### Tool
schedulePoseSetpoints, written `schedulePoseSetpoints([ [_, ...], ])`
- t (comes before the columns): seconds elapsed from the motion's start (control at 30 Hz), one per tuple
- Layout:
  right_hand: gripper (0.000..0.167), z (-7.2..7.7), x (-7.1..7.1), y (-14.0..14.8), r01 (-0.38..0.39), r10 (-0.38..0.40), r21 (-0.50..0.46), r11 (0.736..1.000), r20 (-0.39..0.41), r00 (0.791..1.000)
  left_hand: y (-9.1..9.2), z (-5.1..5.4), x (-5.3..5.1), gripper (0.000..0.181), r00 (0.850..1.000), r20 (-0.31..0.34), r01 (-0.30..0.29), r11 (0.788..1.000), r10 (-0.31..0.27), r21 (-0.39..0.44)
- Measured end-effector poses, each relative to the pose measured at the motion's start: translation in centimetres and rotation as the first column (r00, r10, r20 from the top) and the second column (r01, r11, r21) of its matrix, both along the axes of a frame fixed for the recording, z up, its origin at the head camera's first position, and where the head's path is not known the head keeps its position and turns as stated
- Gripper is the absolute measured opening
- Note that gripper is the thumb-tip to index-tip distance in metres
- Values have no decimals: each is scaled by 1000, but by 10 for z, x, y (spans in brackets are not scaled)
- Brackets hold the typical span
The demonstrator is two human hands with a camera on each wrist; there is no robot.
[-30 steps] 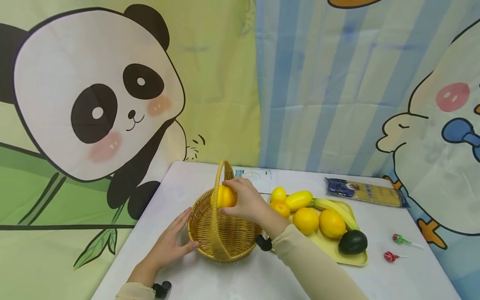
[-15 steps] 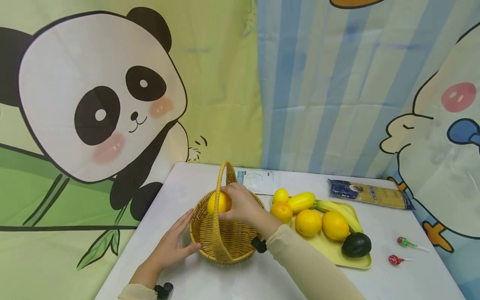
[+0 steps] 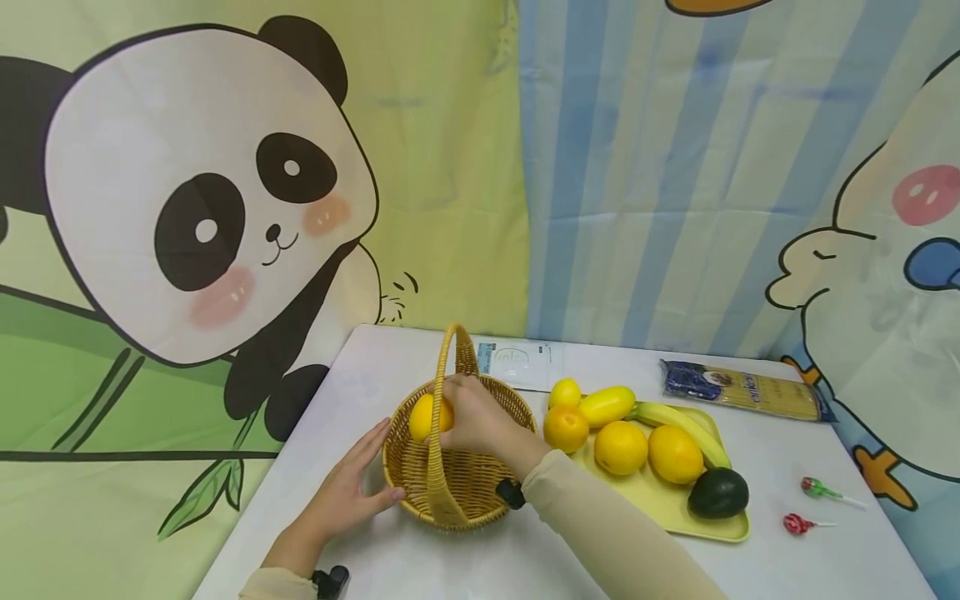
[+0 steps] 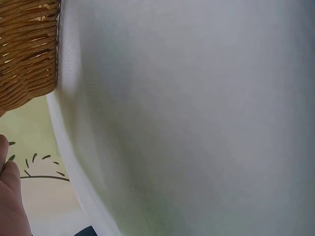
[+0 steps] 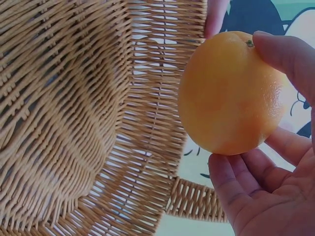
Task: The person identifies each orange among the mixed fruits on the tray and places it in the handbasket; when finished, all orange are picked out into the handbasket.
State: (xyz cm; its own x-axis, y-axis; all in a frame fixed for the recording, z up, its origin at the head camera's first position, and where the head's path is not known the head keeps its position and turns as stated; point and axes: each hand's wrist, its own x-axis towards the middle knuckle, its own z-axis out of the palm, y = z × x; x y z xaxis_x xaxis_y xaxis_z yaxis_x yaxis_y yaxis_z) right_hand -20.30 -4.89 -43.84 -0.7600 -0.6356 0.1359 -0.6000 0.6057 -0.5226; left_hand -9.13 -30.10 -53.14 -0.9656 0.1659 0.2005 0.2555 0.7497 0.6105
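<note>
My right hand (image 3: 480,421) pinches an orange (image 5: 231,93) between thumb and fingertips. In the head view the orange shows just behind the tall handle of a round wicker basket (image 3: 446,508), inside the rim. The right wrist view has the basket's woven wall close beside the fruit. My left hand (image 3: 341,487) rests against the basket's left side, thumb and fingers spread along the rim. Only part of that hand shows at the edge of the left wrist view, below the basket's woven side (image 4: 29,54).
Right of the basket, a yellow tray (image 3: 660,500) bears several yellow and orange fruits, a banana (image 3: 690,429) and a dark green avocado (image 3: 718,492). Behind lie a pasta packet (image 3: 746,390) and a white packet (image 3: 517,362). Two lollipops (image 3: 798,524) lie far right.
My right hand has carried the orange lower and a little left, down into the basket. My left hand stays at the rim. The head view has shifted slightly.
</note>
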Motion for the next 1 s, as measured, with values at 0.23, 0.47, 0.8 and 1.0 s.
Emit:
schedulePoseSetpoints([
  [0.23, 73, -7, 2, -6, -21, 21, 10, 1000, -6, 1000, 0, -1, 0, 105, 1000, 10, -10, 1000, 10, 0],
  [0.47, 80, -15, 4, -12, -45, 47, 69, 997, -17, 999, -1, -1, 1, 105, 999, 29, -19, 1000, 18, 6],
  [0.8, 84, -17, -1, -19, -62, 64, 141, 988, -7, 998, -1, -2, 1, 105, 1000, 16, -12, 1000, 12, 6],
  [1.0, 80, -22, -5, -21, -95, 99, 152, 984, -20, 995, 0, -4, 0, 105, 1000, 13, -10, 1000, 10, 8],
])
